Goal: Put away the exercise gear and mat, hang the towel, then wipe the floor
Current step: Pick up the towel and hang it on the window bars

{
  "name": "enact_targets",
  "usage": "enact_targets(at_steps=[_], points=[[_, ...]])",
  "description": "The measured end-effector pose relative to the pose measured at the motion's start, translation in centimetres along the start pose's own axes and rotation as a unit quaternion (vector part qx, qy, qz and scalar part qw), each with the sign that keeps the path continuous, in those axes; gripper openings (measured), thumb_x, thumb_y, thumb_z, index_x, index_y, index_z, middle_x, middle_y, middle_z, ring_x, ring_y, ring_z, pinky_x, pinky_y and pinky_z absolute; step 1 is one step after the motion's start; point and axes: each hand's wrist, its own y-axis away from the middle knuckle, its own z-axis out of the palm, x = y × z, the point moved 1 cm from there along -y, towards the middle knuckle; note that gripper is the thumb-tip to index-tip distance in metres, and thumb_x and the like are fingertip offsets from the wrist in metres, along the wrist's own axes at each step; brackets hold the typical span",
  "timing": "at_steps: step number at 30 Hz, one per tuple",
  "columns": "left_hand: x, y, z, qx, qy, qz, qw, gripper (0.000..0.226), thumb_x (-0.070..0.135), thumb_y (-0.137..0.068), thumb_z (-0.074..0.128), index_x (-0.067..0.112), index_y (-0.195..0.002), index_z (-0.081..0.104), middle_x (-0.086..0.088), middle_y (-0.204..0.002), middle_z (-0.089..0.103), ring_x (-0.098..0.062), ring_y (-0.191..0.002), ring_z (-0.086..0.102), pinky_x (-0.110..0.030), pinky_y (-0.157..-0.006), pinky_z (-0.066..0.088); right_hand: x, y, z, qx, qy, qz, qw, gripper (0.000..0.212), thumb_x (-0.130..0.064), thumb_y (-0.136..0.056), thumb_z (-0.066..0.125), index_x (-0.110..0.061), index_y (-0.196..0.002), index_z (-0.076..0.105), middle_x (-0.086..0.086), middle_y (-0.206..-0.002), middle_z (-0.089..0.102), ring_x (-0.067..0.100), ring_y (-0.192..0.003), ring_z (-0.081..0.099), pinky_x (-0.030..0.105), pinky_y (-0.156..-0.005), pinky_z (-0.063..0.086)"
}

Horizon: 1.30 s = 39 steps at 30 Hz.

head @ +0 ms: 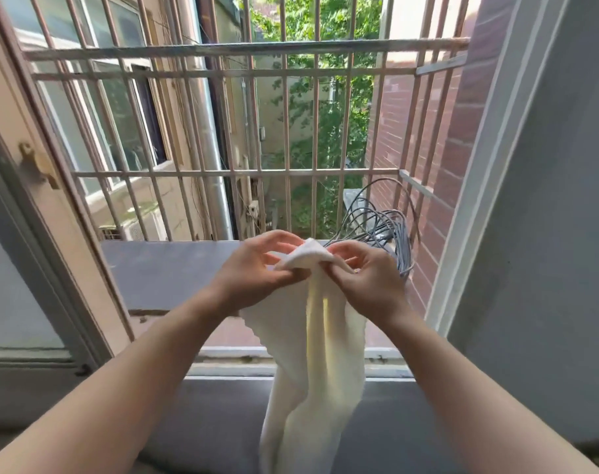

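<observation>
A cream-white towel [320, 354] hangs down in front of an open window. Both hands pinch its top edge together. My left hand [253, 273] grips the left side of that bunched edge. My right hand [366, 278] grips the right side, fingers curled around the cloth. The towel's lower end drops past the grey inner sill [223, 419] and out of view at the bottom. My hands are held just above the outer ledge [161, 268], in front of the metal window bars [223, 172].
A coil of grey cable [387, 230] lies on the outer ledge right behind my right hand. The window grille has horizontal rails [243, 49] at several heights. An opened window frame [52, 213] stands at the left, a grey wall [544, 234] at the right.
</observation>
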Motion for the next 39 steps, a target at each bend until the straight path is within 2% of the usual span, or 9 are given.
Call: enact_targets(at_steps=[3, 7, 10, 13, 19, 22, 30, 37, 39], points=[[-1.8, -2.1, -0.6, -0.037, -0.01, -0.004, 0.999, 0.046, 0.018, -0.069, 0.081, 0.029, -0.108, 0.061, 0.003, -0.097, 0.066, -0.01, -0.079, 0.065, -0.024, -0.069, 0.056, 0.0, -4.0, -0.4, 0.007, 0.015, 0.002, 1.0, 0.013, -0.013, -0.076, 0.071, -0.027, -0.078, 0.071, -0.012, -0.063, 0.066, -0.003, -0.053, 0.057, 0.011, -0.051, 0.043], [-2.5, -6.2, -1.7, 0.001, -0.045, 0.03, 0.999, 0.02, 0.018, -0.077, 0.073, 0.03, -0.092, 0.065, 0.007, -0.08, 0.066, -0.014, -0.06, 0.058, -0.03, -0.061, 0.052, 0.3, -9.5, -2.1, -0.014, 0.095, -0.023, 0.995, 0.012, -0.016, -0.074, 0.074, -0.026, -0.081, 0.073, -0.006, -0.07, 0.067, -0.004, -0.056, 0.056, 0.007, -0.051, 0.04], [-1.4, -10.2, -3.4, 0.049, -0.04, 0.059, 0.996, 0.019, 0.016, -0.082, 0.069, 0.033, -0.089, 0.065, 0.006, -0.079, 0.067, -0.01, -0.062, 0.062, -0.021, -0.056, 0.049, 0.6, -14.1, -3.4, -0.027, 0.12, -0.035, 0.992, 0.014, -0.026, -0.073, 0.077, -0.023, -0.086, 0.075, -0.001, -0.079, 0.072, 0.005, -0.069, 0.062, 0.019, -0.06, 0.05], [-0.5, -14.4, -4.5, 0.089, -0.058, 0.081, 0.991, 0.018, 0.017, -0.084, 0.066, 0.034, -0.088, 0.061, 0.002, -0.081, 0.068, -0.018, -0.071, 0.067, -0.028, -0.058, 0.052, 0.5, -18.5, -4.1, -0.046, 0.116, -0.035, 0.992, 0.019, -0.027, -0.072, 0.079, -0.021, -0.089, 0.075, 0.002, -0.086, 0.073, 0.012, -0.078, 0.066, 0.031, -0.073, 0.055], [0.6, -20.5, -5.6, 0.153, -0.142, 0.115, 0.971, 0.006, 0.016, -0.085, 0.065, 0.021, -0.085, 0.062, -0.001, -0.081, 0.066, -0.023, -0.082, 0.066, -0.034, -0.073, 0.052, 0.5, -24.6, -4.1, -0.043, 0.072, -0.053, 0.995, 0.021, -0.022, -0.07, 0.081, -0.017, -0.09, 0.074, -0.006, -0.078, 0.07, 0.007, -0.074, 0.065, 0.022, -0.069, 0.054], [1.1, -23.1, -7.0, 0.171, -0.153, 0.132, 0.964, 0.006, 0.015, -0.085, 0.066, 0.02, -0.088, 0.065, 0.005, -0.079, 0.064, -0.019, -0.081, 0.066, -0.026, -0.07, 0.05, -0.1, -27.4, -4.5, -0.041, 0.076, -0.073, 0.994, 0.02, -0.022, -0.07, 0.082, -0.018, -0.088, 0.074, -0.015, -0.072, 0.065, -0.004, -0.065, 0.059, 0.01, -0.06, 0.049], [3.1, -28.7, -11.7, 0.216, -0.188, 0.19, 0.939, 0.014, 0.022, -0.084, 0.066, 0.036, -0.087, 0.069, 0.006, -0.08, 0.069, -0.017, -0.073, 0.065, -0.029, -0.068, 0.051, -3.3, -33.5, -5.3, 0.011, 0.111, -0.139, 0.984, 0.017, -0.018, -0.072, 0.076, -0.023, -0.089, 0.074, -0.002, -0.083, 0.071, 0.0, -0.067, 0.058, 0.018, -0.063, 0.043], [3.7, -32.9, -14.8, 0.226, -0.212, 0.238, 0.921, 0.018, 0.016, -0.084, 0.067, 0.019, -0.1, 0.073, -0.002, -0.102, 0.072, -0.011, -0.094, 0.066, -0.03, -0.091, 0.051, -5.2, -38.1, -4.3, 0.061, 0.159, -0.165, 0.971, 0.019, -0.021, -0.073, 0.077, -0.02, -0.092, 0.075, -0.003, -0.089, 0.072, 0.002, -0.07, 0.058, 0.017, -0.064, 0.044], [3.2, -34.3, -15.4, 0.22, -0.198, 0.241, 0.924, 0.018, 0.013, -0.082, 0.069, 0.017, -0.1, 0.073, -0.003, -0.1, 0.072, -0.01, -0.094, 0.067, -0.032, -0.093, 0.051, -5.2, -39.4, -4.1, 0.058, 0.171, -0.171, 0.969, 0.021, -0.023, -0.073, 0.078, -0.018, -0.093, 0.074, -0.004, -0.088, 0.07, -0.005, -0.065, 0.054, 0.007, -0.058, 0.041]])
